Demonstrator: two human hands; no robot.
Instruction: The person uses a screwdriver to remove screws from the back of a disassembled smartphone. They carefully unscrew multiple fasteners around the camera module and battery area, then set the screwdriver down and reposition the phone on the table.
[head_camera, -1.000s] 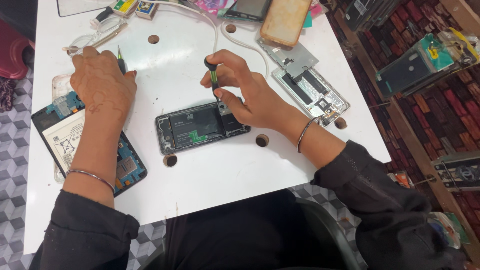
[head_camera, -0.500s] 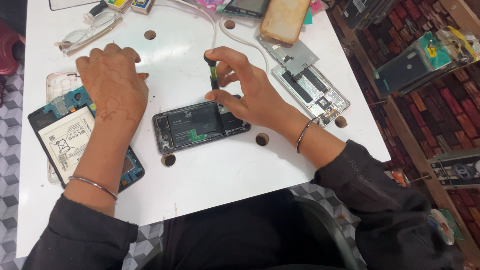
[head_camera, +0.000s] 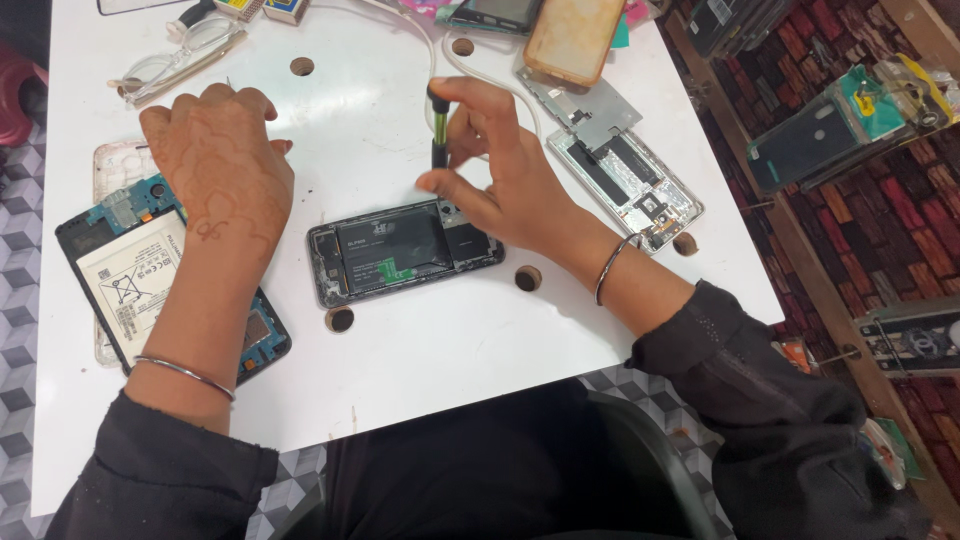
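An opened black phone (head_camera: 395, 255) lies back-up on the white table (head_camera: 450, 360), its battery and boards exposed. My right hand (head_camera: 505, 180) holds a small black-and-green screwdriver (head_camera: 438, 135) upright over the phone's right end. My left hand (head_camera: 220, 165) rests palm down on the table, left of the phone, fingers spread, holding nothing that I can see. Just left of that hand lies an opened tablet (head_camera: 150, 285) with a white battery and blue board.
Another opened phone (head_camera: 630, 185) and a metal plate (head_camera: 580, 105) lie at the right. Glasses (head_camera: 180, 55), a tan phone case (head_camera: 572, 35), a white cable (head_camera: 425, 45) and small boxes crowd the far edge. Round holes dot the table. Brick-patterned floor lies right.
My left hand has slid a little toward the phone. My right hand has lifted the screwdriver more upright over the phone's right end. The view has shifted slightly.
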